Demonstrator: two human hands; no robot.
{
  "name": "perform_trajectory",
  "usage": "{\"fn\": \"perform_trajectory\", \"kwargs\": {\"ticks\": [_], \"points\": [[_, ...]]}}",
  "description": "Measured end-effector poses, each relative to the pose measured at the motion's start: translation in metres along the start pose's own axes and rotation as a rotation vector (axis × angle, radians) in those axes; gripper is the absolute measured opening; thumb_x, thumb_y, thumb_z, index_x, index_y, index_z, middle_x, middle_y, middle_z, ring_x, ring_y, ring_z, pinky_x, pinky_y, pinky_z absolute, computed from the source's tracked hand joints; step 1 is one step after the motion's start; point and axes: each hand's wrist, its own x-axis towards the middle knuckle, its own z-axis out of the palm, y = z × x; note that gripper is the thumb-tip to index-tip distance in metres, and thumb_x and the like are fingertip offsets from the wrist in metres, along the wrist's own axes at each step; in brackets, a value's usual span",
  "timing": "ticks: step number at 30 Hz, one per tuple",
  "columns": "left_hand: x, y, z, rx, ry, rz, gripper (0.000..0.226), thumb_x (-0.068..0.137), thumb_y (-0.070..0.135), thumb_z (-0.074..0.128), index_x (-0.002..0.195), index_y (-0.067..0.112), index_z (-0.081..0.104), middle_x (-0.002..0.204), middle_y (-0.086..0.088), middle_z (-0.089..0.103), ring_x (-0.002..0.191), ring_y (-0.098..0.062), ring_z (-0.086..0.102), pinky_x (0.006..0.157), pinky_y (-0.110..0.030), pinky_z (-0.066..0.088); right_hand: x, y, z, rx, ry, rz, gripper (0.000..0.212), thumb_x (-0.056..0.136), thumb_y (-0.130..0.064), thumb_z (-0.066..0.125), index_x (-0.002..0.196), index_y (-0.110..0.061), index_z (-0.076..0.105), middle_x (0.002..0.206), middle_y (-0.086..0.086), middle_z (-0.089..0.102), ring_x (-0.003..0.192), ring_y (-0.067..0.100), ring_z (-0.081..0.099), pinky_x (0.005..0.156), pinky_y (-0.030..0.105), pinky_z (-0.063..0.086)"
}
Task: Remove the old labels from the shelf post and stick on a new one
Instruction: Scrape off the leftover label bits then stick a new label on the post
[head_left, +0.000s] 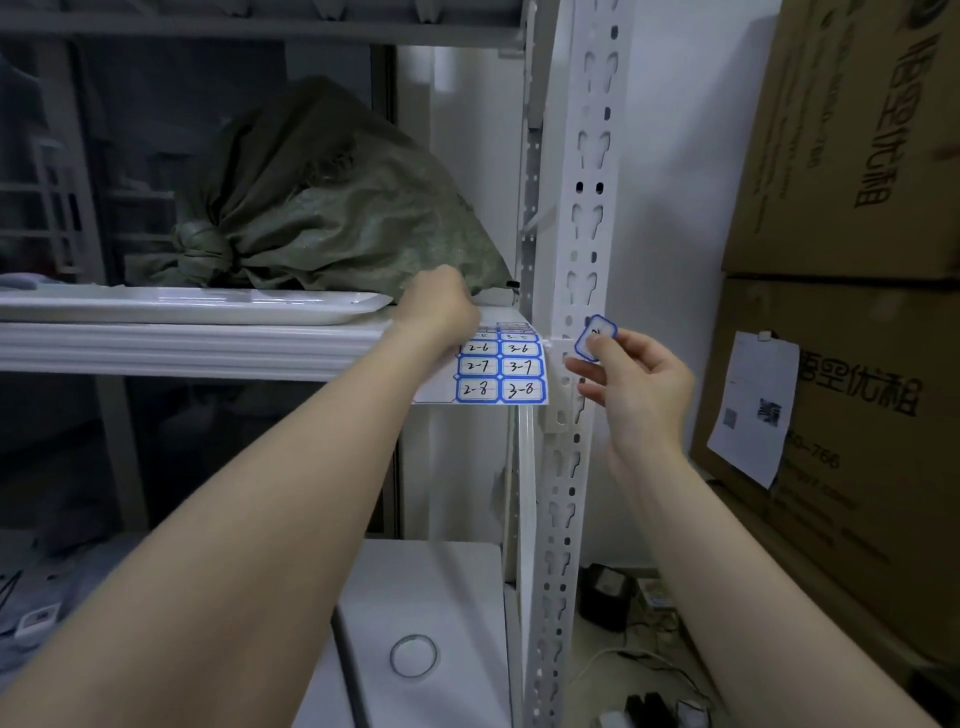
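Thumb and finger of the right hand (644, 389) pinch a blue-bordered label (596, 338) at the shelf post (582, 249), its end still lifted. Beyond, the left hand (441, 312) holds the label sheet (501, 371) at the shelf edge (208, 348). No other labels show on the post, so pressing this one down seems to be what remains.

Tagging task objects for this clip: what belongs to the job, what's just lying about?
Job: shelf post; label sheet in the left hand; single blue-edged label pinched by the right hand.
Lying about: green woven sack; white tray; cardboard boxes.
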Motion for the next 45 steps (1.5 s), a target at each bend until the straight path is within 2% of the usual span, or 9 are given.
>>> {"fn": "perform_trajectory", "kwargs": {"ticks": [7, 10, 15, 24, 28, 32, 37, 41, 45], "points": [[-0.004, 0.020, -0.006, 0.269, -0.225, 0.089, 0.026, 0.091, 0.030, 0.044, 0.081, 0.007, 0.054, 0.089, -0.013, 0.054, 0.080, -0.031, 0.052, 0.067, -0.031, 0.039, 0.009, 0.001, -0.009, 0.018, 0.038, 0.021, 0.008, 0.088, -0.005, 0.066, 0.086, -0.013, 0.064, 0.070, -0.006, 0.071, 0.064, 0.010, 0.072, 0.056, 0.021, 0.056], [-0.007, 0.024, -0.001, 0.083, -0.183, 0.100, 0.026, 0.087, 0.024, 0.049, 0.088, 0.002, 0.062, 0.093, -0.014, 0.064, 0.082, -0.032, 0.058, 0.068, -0.032, 0.047, 0.012, 0.004, -0.010, 0.008, 0.042, 0.020, 0.003, 0.087, -0.011, 0.069, 0.087, -0.012, 0.067, 0.076, -0.003, 0.070, 0.067, 0.006, 0.068, 0.057, 0.020, 0.055], [-0.039, 0.048, 0.009, -0.285, 0.149, 0.267, 0.021, 0.083, 0.019, 0.052, 0.076, 0.009, 0.068, 0.071, -0.005, 0.067, 0.072, -0.024, 0.061, 0.068, -0.039, 0.053, 0.016, 0.005, -0.016, -0.006, 0.043, 0.005, 0.010, 0.086, -0.014, 0.072, 0.079, -0.020, 0.069, 0.079, -0.002, 0.070, 0.069, 0.004, 0.061, 0.058, 0.016, 0.051], [-0.080, 0.072, 0.017, -0.478, 0.030, 0.327, 0.014, 0.085, 0.025, 0.061, 0.084, 0.013, 0.068, 0.076, 0.001, 0.070, 0.075, -0.012, 0.062, 0.068, -0.026, 0.049, 0.023, 0.002, -0.026, 0.053, 0.008, -0.049, 0.011, 0.085, -0.010, 0.074, 0.094, -0.014, 0.070, 0.078, -0.007, 0.074, 0.069, 0.003, 0.068, 0.056, 0.016, 0.050], [-0.085, 0.060, 0.027, -0.111, 0.072, 0.468, 0.022, 0.088, 0.032, 0.056, 0.097, 0.013, 0.062, 0.089, 0.002, 0.064, 0.088, -0.020, 0.056, 0.073, -0.034, 0.047, 0.030, 0.003, -0.027, 0.095, 0.043, -0.046, 0.011, 0.084, -0.009, 0.074, 0.092, -0.015, 0.068, 0.078, -0.005, 0.074, 0.066, 0.004, 0.067, 0.052, 0.015, 0.046], [-0.078, 0.037, 0.039, 0.311, 0.308, 0.747, 0.008, 0.079, 0.011, 0.060, 0.085, 0.007, 0.061, 0.085, -0.009, 0.060, 0.084, -0.030, 0.051, 0.064, -0.037, 0.039, 0.032, 0.009, -0.026, 0.090, 0.045, -0.025, 0.011, 0.084, -0.011, 0.075, 0.093, -0.015, 0.069, 0.078, -0.006, 0.074, 0.066, 0.003, 0.067, 0.053, 0.015, 0.047], [-0.071, 0.031, 0.038, 0.222, 0.349, 0.639, 0.004, 0.083, 0.010, 0.057, 0.083, 0.010, 0.061, 0.084, -0.004, 0.060, 0.085, -0.027, 0.049, 0.068, -0.029, 0.026, 0.030, 0.018, -0.021, 0.078, 0.035, -0.002, 0.014, 0.084, -0.011, 0.075, 0.096, -0.013, 0.069, 0.079, -0.005, 0.074, 0.064, 0.002, 0.066, 0.052, 0.015, 0.048], [-0.078, 0.049, 0.033, -0.177, 0.195, 0.436, 0.031, 0.096, 0.035, 0.046, 0.080, 0.014, 0.062, 0.074, 0.008, 0.057, 0.087, -0.016, 0.044, 0.069, -0.032, 0.035, 0.029, 0.020, -0.017, 0.093, -0.006, 0.008, 0.015, 0.085, -0.009, 0.073, 0.099, -0.011, 0.067, 0.078, -0.004, 0.074, 0.059, 0.003, 0.065, 0.049, 0.014, 0.046], [-0.072, 0.053, 0.031, -0.332, 0.102, 0.380, 0.017, 0.092, 0.029, 0.055, 0.084, 0.016, 0.064, 0.078, 0.008, 0.063, 0.091, -0.017, 0.053, 0.075, -0.037, 0.046, 0.029, 0.021, -0.016, 0.072, -0.035, 0.001, 0.014, 0.088, -0.011, 0.070, 0.102, -0.007, 0.068, 0.075, -0.006, 0.074, 0.063, 0.004, 0.068, 0.051, 0.016, 0.049]]}}
